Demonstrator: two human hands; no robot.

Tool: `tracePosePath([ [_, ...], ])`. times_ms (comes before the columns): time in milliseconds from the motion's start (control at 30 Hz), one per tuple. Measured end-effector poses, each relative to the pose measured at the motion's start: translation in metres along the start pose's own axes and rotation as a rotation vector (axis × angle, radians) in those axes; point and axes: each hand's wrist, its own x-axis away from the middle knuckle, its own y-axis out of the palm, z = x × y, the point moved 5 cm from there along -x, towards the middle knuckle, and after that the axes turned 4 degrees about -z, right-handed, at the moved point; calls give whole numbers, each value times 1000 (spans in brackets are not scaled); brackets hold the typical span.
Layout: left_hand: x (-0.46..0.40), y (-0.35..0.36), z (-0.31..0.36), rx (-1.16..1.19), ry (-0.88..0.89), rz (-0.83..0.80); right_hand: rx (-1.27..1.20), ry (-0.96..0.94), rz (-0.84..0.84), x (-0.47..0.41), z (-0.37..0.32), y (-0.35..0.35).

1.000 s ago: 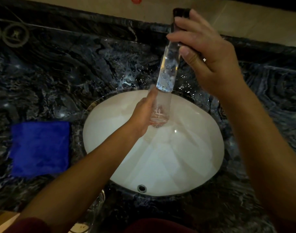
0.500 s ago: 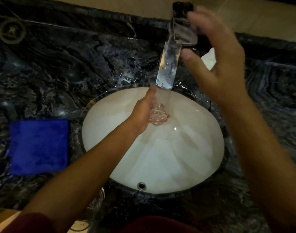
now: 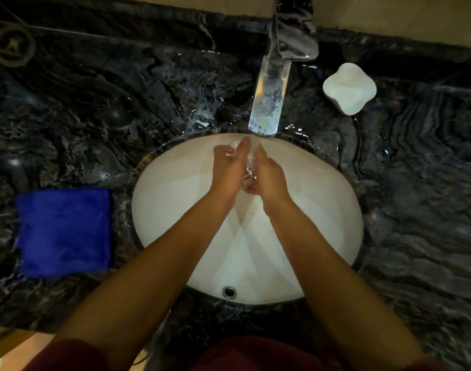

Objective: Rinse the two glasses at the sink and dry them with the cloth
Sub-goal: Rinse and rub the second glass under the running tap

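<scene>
A small clear glass [image 3: 249, 167] is held between both hands over the white sink bowl [image 3: 322, 210], right under the tap's spout [image 3: 267, 103]. My left hand [image 3: 229, 170] grips it from the left, and my right hand [image 3: 269, 175] wraps it from the right. The hands hide most of the glass. A folded blue cloth [image 3: 64, 231] lies flat on the dark marble counter [image 3: 122, 103], left of the sink. The second glass is hidden behind my left forearm.
A white soap dish [image 3: 349, 88] stands on the counter right of the tap. Water drops cover the counter around the spout. A round metal ring [image 3: 12, 46] lies at the far left. The overflow hole [image 3: 229, 291] sits at the bowl's near edge.
My right hand has let go of the tap handle and come down into the sink to join my left hand on the glass. The soap dish is now uncovered.
</scene>
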Motion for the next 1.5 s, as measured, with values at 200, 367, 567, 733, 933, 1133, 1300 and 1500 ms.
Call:
tracePosePath([
  [200, 11, 2, -4, -204, 188, 111, 125, 36, -59, -33, -23, 3],
  [367, 3, 6, 3, -103, 136, 36, 244, -159, 73, -12, -11, 5],
  [567, 2, 5, -5, 61, -55, -48, 485, -469, -11, 35, 5, 0],
  [733, 5, -1, -9, 76, -127, -149, 582, -515, -103, 42, 1, 6],
  [933, 12, 1, -13, 121, -122, -153, 335, -351, -103, 8, -20, 0],
  [1133, -2, -10, 8, 4, -24, -57, 477, -436, -126, 57, 12, 14],
  [1300, 0, 1, 16, -35, -53, -144, 322, -378, -130, 38, 5, 2],
  [1500, 7, 12, 7, 112, -57, -147, -96, -220, -82, -4, -11, -8],
])
